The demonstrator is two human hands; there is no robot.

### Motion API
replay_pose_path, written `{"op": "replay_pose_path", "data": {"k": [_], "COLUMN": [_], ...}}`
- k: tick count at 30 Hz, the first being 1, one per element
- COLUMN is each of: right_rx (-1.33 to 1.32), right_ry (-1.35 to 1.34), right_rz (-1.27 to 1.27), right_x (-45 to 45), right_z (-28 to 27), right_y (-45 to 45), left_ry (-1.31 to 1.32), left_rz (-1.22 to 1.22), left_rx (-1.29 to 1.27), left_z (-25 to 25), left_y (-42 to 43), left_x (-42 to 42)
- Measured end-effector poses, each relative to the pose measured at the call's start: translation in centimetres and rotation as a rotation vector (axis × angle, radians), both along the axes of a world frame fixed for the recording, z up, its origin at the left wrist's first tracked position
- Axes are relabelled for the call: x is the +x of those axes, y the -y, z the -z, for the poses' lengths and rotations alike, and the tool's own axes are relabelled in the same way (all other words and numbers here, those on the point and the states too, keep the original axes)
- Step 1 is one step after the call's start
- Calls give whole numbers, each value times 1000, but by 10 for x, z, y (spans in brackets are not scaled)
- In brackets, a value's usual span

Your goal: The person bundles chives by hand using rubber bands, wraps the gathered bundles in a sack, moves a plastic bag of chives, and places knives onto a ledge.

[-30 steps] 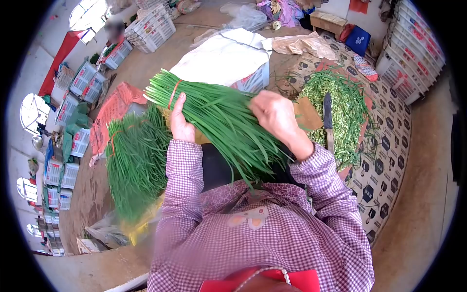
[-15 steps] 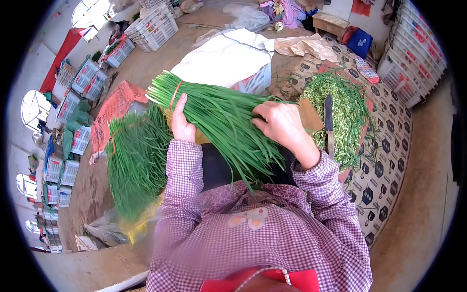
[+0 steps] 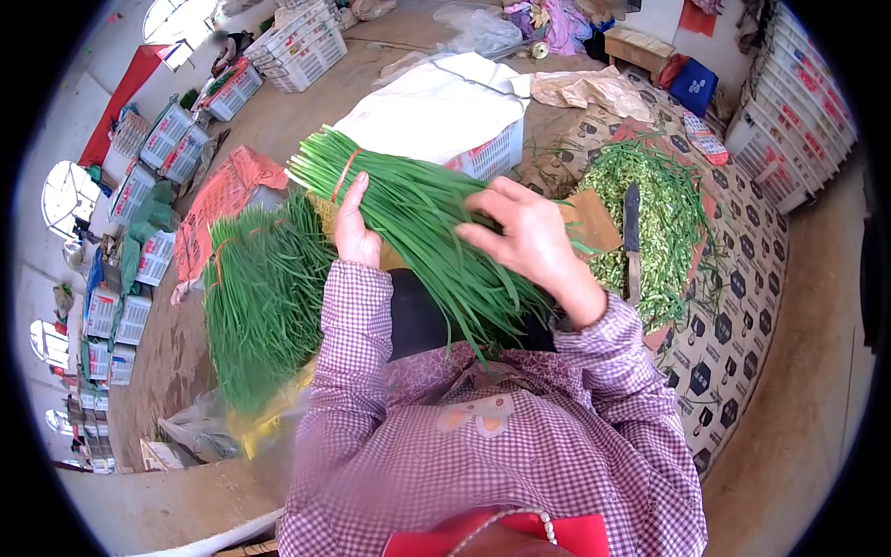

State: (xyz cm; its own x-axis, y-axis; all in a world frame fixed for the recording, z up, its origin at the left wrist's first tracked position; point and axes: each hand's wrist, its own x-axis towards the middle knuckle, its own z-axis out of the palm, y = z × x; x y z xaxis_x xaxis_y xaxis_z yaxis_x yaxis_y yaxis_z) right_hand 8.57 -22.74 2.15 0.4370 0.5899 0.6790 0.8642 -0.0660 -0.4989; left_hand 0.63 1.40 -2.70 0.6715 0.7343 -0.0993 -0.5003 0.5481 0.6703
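Observation:
My left hand [image 3: 356,227] grips a bundle of long green leafy stalks [image 3: 418,209] near its pale cut ends, just beside a red band [image 3: 345,174]. Over the leafy part of that bundle is my right hand [image 3: 524,232], its fingers apart and nothing held between them. More banded green bunches [image 3: 264,297] lie to the left. On the right, a knife with a dark handle [image 3: 631,218] rests on a heap of short trimmings [image 3: 664,241], beside a brown piece of card [image 3: 591,221].
A crate [image 3: 497,153] under a white sheet [image 3: 436,102] stands ahead. Stacked crates [image 3: 789,121] rise at the right, with more crates [image 3: 156,258] along the left. A wooden stool [image 3: 639,48] is at the back. Another person [image 3: 225,56] is far off at upper left.
My right hand has opened from a curled shape and shifted slightly left over the leaves. My left hand keeps its hold on the bundle. The whole view has shifted slightly.

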Motion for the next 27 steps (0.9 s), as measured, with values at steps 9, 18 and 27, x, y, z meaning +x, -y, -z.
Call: {"op": "replay_pose_path", "data": {"k": [9, 18, 27], "right_rx": [313, -94, 25], "right_ry": [-793, -255, -1104], "right_rz": [-634, -57, -689], "right_x": [16, 10, 21], "right_z": [7, 46, 45], "right_y": [9, -27, -30], "left_ry": [-41, -25, 114], "left_rz": [-4, 95, 359], "left_rx": [54, 296, 181], "left_z": [-4, -30, -5], "left_y": [-2, 15, -6], "left_x": [-1, -5, -17]}}
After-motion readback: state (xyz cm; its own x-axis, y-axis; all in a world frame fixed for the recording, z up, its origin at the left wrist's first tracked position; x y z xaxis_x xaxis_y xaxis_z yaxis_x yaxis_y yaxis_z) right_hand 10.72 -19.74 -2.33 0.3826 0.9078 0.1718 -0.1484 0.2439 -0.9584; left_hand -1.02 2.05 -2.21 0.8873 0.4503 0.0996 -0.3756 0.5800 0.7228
